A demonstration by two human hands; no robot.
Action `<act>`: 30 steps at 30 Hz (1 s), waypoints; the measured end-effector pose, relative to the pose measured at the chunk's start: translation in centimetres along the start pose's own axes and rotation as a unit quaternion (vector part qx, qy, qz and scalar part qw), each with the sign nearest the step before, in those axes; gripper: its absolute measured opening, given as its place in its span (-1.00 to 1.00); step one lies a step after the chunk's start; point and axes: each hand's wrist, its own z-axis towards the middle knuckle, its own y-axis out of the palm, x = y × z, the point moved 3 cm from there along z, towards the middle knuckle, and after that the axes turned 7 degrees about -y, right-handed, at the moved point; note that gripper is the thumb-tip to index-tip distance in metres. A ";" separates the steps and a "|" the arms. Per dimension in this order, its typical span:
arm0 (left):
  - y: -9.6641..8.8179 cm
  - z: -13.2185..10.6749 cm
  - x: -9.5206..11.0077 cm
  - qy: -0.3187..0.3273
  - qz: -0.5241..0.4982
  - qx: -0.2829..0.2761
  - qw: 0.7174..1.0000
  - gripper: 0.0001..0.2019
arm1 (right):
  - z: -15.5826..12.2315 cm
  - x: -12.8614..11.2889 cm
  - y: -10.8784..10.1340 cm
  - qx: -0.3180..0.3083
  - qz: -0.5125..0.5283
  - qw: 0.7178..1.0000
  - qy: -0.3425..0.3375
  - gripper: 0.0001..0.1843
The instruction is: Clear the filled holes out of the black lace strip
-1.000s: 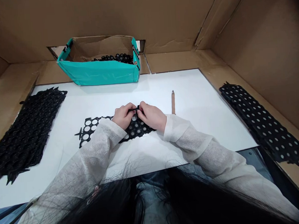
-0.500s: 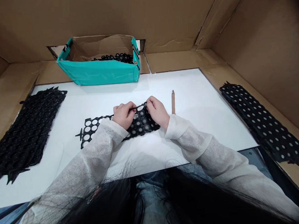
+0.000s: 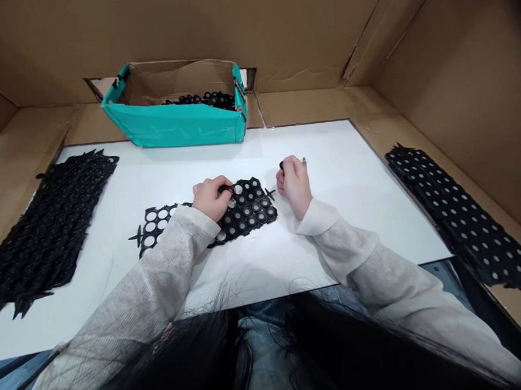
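A black rubber sheet with rows of round holes (image 3: 253,210) lies across the middle of the white board. The holes in its right part look narrower, with rings set in them; those on the left are wide. My left hand (image 3: 212,199) rests over the sheet's upper middle, thumb and forefinger pinched on a dark loop at its edge. To the right of the sheet, my right hand (image 3: 294,184) is raised and curled, a small black piece (image 3: 281,165) showing at its fingertips. Behind that hand, only the tip of a brown stick (image 3: 304,160) shows.
A teal-fronted cardboard box (image 3: 190,126) at the back holds black rings (image 3: 213,99). Stacked perforated black sheets (image 3: 46,226) lie on the left. More sheets with pale dots (image 3: 460,212) lie on the right ledge. Cardboard walls (image 3: 299,34) enclose the white board (image 3: 354,213).
My right hand has left the sheet's upper right edge and moved right with a small black piece, now covering most of the brown stick. My left hand has stayed on the sheet.
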 end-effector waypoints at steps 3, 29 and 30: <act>-0.3 0.0 0.4 -0.006 0.004 -0.014 1.000 -0.76 | -0.7 -0.9 0.5 0.005 0.031 0.999 -0.013 -0.62; 0.8 0.2 -0.4 0.086 0.019 -0.112 0.990 -0.83 | -3.5 -1.9 3.8 -0.285 -0.436 0.837 -0.170 -0.56; 0.8 0.3 -0.4 0.089 0.019 -0.113 0.989 -0.83 | -3.5 -1.9 3.9 -0.290 -0.450 0.828 -0.168 -0.57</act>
